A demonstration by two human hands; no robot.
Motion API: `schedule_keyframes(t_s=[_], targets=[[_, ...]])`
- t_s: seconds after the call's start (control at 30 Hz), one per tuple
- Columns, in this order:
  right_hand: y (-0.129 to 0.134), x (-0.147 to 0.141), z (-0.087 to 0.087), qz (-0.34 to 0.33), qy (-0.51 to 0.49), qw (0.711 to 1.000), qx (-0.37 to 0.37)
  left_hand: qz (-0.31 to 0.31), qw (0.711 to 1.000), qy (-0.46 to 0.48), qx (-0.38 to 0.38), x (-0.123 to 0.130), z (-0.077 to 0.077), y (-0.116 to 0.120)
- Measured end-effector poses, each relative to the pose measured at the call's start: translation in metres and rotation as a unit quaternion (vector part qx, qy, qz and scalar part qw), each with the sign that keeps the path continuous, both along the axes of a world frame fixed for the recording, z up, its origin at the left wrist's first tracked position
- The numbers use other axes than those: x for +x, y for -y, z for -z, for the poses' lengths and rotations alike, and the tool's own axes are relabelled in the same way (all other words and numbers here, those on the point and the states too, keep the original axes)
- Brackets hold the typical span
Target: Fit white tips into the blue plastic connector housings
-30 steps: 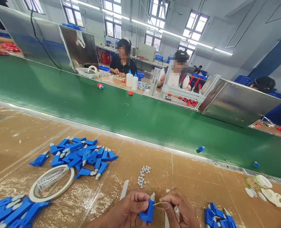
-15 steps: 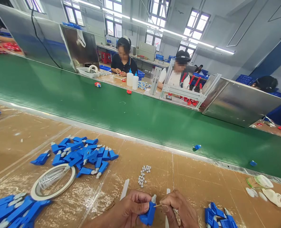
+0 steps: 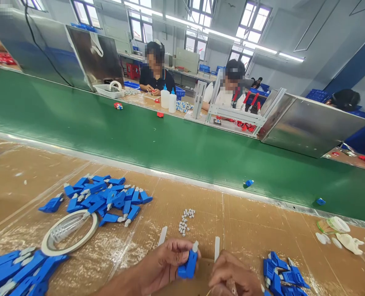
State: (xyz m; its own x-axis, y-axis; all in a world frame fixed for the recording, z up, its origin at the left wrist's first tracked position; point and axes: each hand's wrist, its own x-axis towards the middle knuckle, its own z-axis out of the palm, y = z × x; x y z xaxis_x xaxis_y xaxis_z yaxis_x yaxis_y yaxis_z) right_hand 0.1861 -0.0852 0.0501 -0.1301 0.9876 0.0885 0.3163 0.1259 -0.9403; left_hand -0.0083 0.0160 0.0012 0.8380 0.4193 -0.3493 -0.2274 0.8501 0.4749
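Note:
Between the thumb and fingers of my left hand (image 3: pixel 167 265) is a blue plastic part (image 3: pixel 188 264) with a light grey tip pointing up. To its right, apart from the part, my right hand (image 3: pixel 233 273) is closed low in the view, around a thin stick (image 3: pixel 209 292) that shows only in part. Small grey pieces (image 3: pixel 184 222) lie on the brown table just beyond my hands. A large heap of blue parts (image 3: pixel 108 197) with grey tips sits to the left, and a smaller pile (image 3: pixel 281 275) lies right of my right hand.
A tape roll (image 3: pixel 91 230) surrounds a clear plastic piece at left, near more blue parts (image 3: pixel 19 271). A lidded tub (image 3: pixel 333 225) stands at right. Beyond the table runs a green belt (image 3: pixel 170 144) carrying small red and blue parts. People sit across it.
My right hand has drawn back from the blue part, down and to the right, taking the stick away from it. The parts on the green belt have shifted left in view, along with the camera.

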Motion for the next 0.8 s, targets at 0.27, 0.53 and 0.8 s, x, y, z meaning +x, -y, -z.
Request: schedule_keyframes(t_s=[0.27,0.53,0.8], targets=[[0.004,-0.027,0.001,-0.121,0.084,0.984,-0.098,-0.059,0.996,0.054,-0.028,-0.011,-0.004,-0.018],[-0.028,-0.014,0.005,0.041,0.257,0.965,0.013,-0.175,0.98,0.038,-0.088,-0.014,-0.002,-0.03],[-0.098,-0.017,0.024,0.019,0.461,0.887,-0.006,-0.288,0.945,-0.022,-0.155,-0.015,-0.01,-0.052]])
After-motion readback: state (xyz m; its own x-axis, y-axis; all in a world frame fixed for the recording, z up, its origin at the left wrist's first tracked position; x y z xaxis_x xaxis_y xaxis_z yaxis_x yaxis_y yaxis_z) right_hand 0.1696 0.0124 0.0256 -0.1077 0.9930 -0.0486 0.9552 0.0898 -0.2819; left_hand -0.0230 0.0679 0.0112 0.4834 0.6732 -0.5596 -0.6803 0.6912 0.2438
